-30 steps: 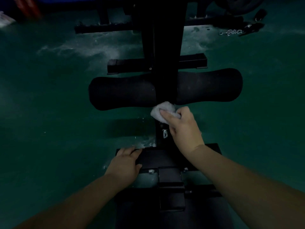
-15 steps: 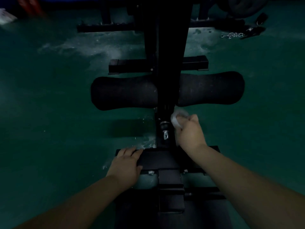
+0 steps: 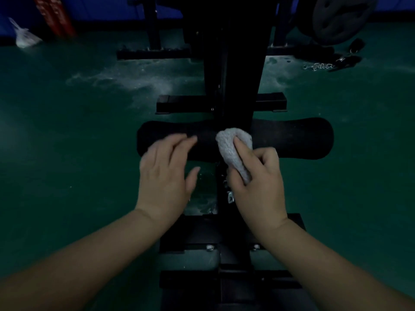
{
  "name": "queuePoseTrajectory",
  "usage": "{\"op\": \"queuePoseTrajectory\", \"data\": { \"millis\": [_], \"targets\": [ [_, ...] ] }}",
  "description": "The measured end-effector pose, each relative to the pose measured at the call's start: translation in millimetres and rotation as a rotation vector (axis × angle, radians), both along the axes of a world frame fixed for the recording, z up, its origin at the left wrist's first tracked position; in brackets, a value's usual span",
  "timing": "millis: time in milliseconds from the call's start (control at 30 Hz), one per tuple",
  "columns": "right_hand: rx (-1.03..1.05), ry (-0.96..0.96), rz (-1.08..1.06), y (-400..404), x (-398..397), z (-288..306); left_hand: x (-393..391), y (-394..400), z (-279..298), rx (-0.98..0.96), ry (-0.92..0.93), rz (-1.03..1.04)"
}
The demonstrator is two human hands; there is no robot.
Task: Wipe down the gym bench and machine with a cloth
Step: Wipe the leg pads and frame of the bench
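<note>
A black gym machine runs up the middle of the view, its central post [image 3: 235,75] crossed by a black foam roller pad [image 3: 298,138]. My right hand [image 3: 258,185] grips a bunched white cloth [image 3: 233,147] and presses it against the middle of the roller where it meets the post. My left hand [image 3: 166,173] rests with fingers spread on the left half of the roller. The black bench frame [image 3: 202,232] lies below both wrists.
Green floor with pale dusty smears [image 3: 134,79] lies on both sides. A weight plate [image 3: 341,16] stands at the top right, with a chain [image 3: 318,66] and black attachments beside it. A white bag [image 3: 24,37] and a red object [image 3: 54,14] sit at the top left.
My left hand left the bench frame and went forward onto the roller's left half. My right hand brought the cloth up from the lower post onto the roller's middle.
</note>
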State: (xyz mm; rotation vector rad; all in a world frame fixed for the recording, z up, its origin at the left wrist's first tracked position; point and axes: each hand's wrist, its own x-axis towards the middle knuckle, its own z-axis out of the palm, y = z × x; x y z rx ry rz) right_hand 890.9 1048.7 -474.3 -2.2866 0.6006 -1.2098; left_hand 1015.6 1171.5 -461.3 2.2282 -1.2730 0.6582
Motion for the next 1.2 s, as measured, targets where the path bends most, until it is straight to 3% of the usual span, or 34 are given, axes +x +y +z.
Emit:
{"op": "queuePoseTrajectory", "data": {
  "millis": [200,367,633,833,1067,1200],
  "targets": [
    [-0.011,0.331,-0.094,11.0,27.7,-0.4,35.1,-6.6,3.5,0.297,0.05,0.139],
    [0.0,0.463,-0.046,13.2,-1.3,-31.1,42.2,-3.6,-1.6,0.308,-0.027,0.12],
    [-0.071,0.246,-0.078,9.7,25.5,-8.8,44.9,-6.8,-1.1,0.368,-0.09,0.153],
    [-0.022,0.648,-0.057,9.1,-5.4,-52.5,46.9,-7.3,2.0,0.428,-0.162,0.157],
    [-0.032,0.31,-0.004,14.4,1.6,-24.5,49.5,-5.8,-0.1,0.39,-0.186,0.133],
    [-0.086,0.451,0.003,2.6,4.9,-7.3,51.7,-5.3,4.3,0.364,-0.198,0.113]
  ]
}}
